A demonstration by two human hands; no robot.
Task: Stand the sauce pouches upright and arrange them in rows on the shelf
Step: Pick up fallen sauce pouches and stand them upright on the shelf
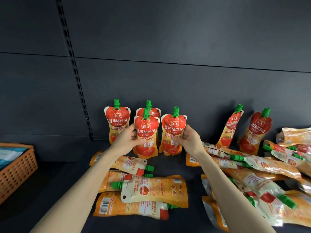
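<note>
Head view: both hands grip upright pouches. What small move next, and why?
Probably let both go: the left hand and right hand hold the front-left pouch and front-right pouch, seemingly standing level on the shelf; flat pouches wait.

The rear pouch (154, 112) sits mostly hidden behind the front pouch (146, 132); basket (18, 169) (orange) cut off left.

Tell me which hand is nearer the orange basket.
Left. The left hand grips an upright pouch to the right of the basket; the right hand holds the next pouch, farther right again.
</note>
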